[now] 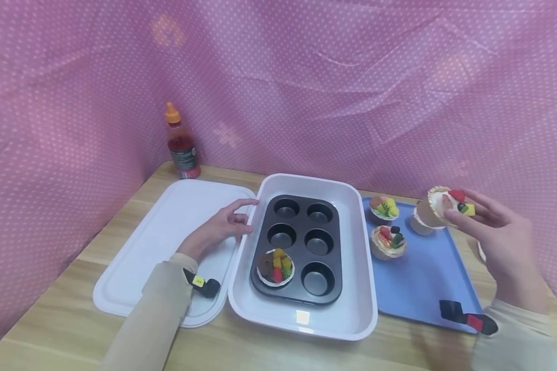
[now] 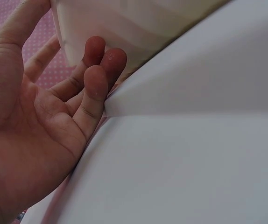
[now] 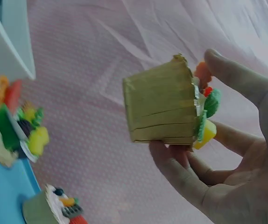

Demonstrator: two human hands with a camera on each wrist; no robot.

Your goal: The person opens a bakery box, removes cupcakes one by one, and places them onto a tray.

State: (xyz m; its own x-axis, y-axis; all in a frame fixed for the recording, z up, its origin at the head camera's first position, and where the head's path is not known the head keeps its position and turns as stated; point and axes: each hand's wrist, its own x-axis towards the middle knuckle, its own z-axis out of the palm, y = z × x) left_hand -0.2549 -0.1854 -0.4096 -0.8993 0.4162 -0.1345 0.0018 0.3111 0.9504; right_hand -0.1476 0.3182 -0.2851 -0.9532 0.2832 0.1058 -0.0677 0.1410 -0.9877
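Two hands: right hand (image 1: 496, 226) pinches a tilted cupcake (image 1: 441, 206), base half hidden; left hand (image 1: 218, 229), fingers relaxed, touches the white tub (image 1: 301, 322).

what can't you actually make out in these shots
- Bottle label: too small to read in the head view.
- A cupcake behind the right hand: head view, only a sliver shows past the palm.
- Baking tin: unseen in the left wrist view, where the left hand and the white dish wall fill the frame.
- Held cupcake: its topping is mostly turned toward the palm in the right wrist view.
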